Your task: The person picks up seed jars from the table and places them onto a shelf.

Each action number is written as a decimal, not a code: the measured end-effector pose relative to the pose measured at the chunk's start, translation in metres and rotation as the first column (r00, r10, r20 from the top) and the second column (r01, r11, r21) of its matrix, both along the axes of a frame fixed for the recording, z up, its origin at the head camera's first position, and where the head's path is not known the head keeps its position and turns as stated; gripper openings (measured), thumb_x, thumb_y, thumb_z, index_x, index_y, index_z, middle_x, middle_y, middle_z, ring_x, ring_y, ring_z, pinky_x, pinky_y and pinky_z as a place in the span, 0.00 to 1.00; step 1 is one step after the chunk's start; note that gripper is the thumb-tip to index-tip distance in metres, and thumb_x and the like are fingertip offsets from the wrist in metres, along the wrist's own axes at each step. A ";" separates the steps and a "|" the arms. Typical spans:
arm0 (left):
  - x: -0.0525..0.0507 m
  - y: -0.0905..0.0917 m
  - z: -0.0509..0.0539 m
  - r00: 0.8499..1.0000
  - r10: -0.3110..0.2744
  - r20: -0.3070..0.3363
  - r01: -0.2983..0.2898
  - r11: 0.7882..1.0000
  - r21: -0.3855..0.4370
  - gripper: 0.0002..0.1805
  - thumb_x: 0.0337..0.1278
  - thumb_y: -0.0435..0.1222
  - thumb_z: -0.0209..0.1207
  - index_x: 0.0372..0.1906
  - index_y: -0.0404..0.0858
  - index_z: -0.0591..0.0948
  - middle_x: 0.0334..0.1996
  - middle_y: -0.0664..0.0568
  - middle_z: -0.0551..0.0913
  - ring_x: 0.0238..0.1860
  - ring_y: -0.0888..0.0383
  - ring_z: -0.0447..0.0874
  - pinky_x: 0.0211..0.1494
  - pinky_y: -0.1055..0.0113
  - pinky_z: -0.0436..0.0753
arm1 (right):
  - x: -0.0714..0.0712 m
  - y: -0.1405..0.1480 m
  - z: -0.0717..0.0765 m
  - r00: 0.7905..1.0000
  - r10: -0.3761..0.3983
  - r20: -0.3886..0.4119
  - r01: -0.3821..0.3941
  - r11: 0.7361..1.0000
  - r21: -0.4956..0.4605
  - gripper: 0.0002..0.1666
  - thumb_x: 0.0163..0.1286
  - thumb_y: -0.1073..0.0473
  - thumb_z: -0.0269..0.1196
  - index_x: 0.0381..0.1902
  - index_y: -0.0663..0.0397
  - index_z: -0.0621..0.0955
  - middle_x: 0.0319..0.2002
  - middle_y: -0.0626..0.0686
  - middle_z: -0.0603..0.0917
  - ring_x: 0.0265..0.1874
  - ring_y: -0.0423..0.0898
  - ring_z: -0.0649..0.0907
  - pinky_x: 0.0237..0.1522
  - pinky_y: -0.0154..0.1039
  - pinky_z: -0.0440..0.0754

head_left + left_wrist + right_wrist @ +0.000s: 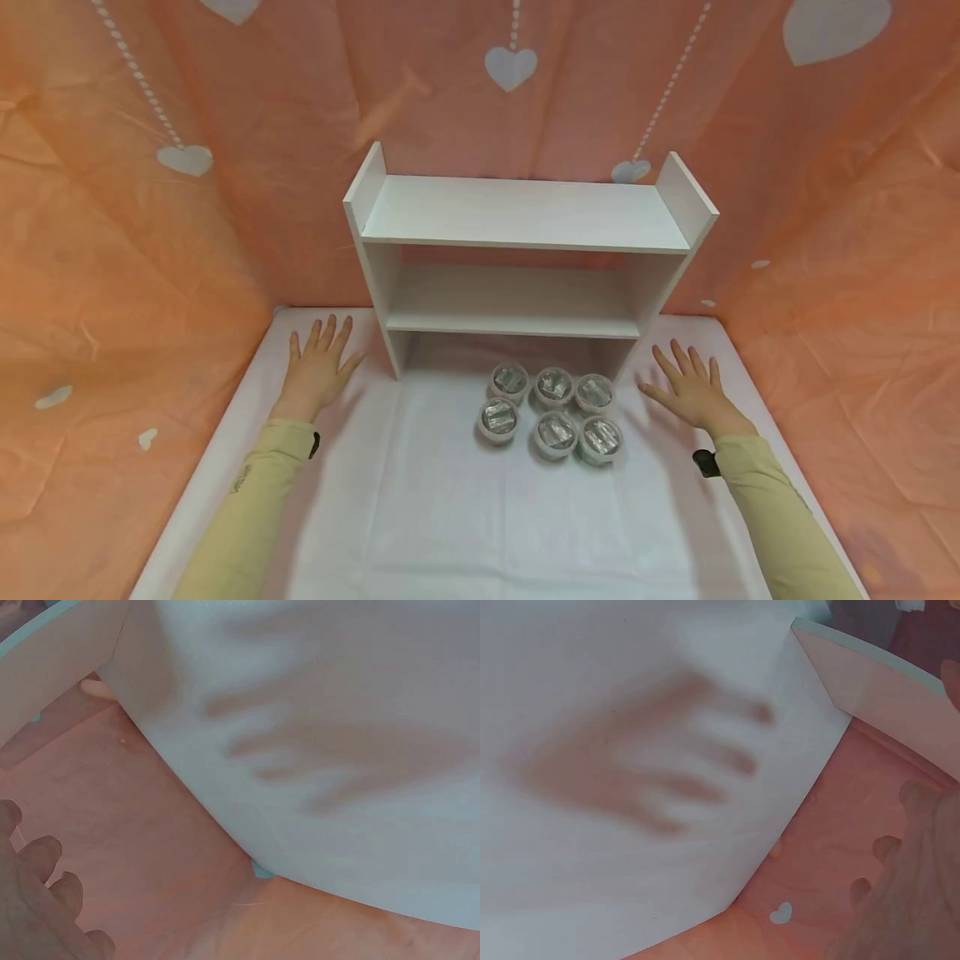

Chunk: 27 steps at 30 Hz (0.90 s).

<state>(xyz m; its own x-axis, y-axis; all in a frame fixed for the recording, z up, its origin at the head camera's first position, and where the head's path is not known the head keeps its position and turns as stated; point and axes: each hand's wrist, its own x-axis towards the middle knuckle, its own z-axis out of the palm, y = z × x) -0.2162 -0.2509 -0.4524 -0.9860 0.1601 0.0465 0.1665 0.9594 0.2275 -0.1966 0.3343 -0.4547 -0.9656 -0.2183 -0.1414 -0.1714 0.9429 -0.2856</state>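
Observation:
In the head view, my left hand is held over the table's left side with fingers spread, holding nothing. My right hand, its fingers also spread, is over the table to the right of the shelf. Several round, clear-lidded tubs, such as a front left one and a front right one, stand in two rows before the shelf, nearer my right hand and apart from both hands. The left wrist view has my left hand at its lower left edge; the right wrist view has my right hand at its right.
The white shelf has an upper board between raised side panels and a middle board below. A white cloth covers the table. Orange-pink sheets with white hearts hang behind and at both sides. Hand shadows fall on the cloth.

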 end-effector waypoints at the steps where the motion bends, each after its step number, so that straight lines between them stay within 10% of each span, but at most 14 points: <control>1: 0.000 0.000 -0.001 1.000 0.000 0.003 0.000 1.000 0.000 0.38 0.73 0.56 0.38 0.76 0.38 0.48 0.73 0.34 0.45 0.73 0.37 0.34 0.68 0.36 0.26 | 0.001 0.000 0.000 1.000 0.000 0.004 0.000 1.000 0.001 0.50 0.70 0.32 0.49 0.76 0.57 0.49 0.73 0.69 0.40 0.69 0.71 0.38 0.63 0.69 0.25; 13: 0.002 -0.003 0.004 0.996 -0.018 0.090 0.002 0.984 0.177 0.37 0.72 0.52 0.45 0.72 0.28 0.58 0.71 0.27 0.45 0.70 0.30 0.38 0.66 0.29 0.36 | -0.003 0.006 -0.004 0.995 0.056 -0.078 -0.056 0.998 0.006 0.46 0.68 0.40 0.57 0.70 0.68 0.59 0.67 0.74 0.58 0.66 0.73 0.53 0.63 0.73 0.43; 20: -0.002 -0.009 0.010 0.994 -0.058 0.089 0.020 0.923 0.385 0.34 0.72 0.47 0.49 0.67 0.23 0.63 0.65 0.25 0.60 0.67 0.30 0.54 0.68 0.38 0.56 | -0.004 0.006 0.002 0.993 0.099 -0.062 -0.107 0.985 -0.132 0.31 0.68 0.53 0.60 0.58 0.75 0.72 0.54 0.73 0.74 0.55 0.71 0.72 0.56 0.65 0.69; 27: -0.002 -0.012 0.012 0.994 -0.033 0.108 -0.026 0.862 0.507 0.32 0.72 0.48 0.49 0.68 0.28 0.65 0.64 0.28 0.65 0.61 0.30 0.65 0.61 0.39 0.69 | 0.000 0.006 0.007 0.997 0.050 0.064 -0.024 0.935 -0.354 0.28 0.74 0.53 0.54 0.59 0.72 0.72 0.56 0.71 0.75 0.53 0.69 0.75 0.54 0.62 0.73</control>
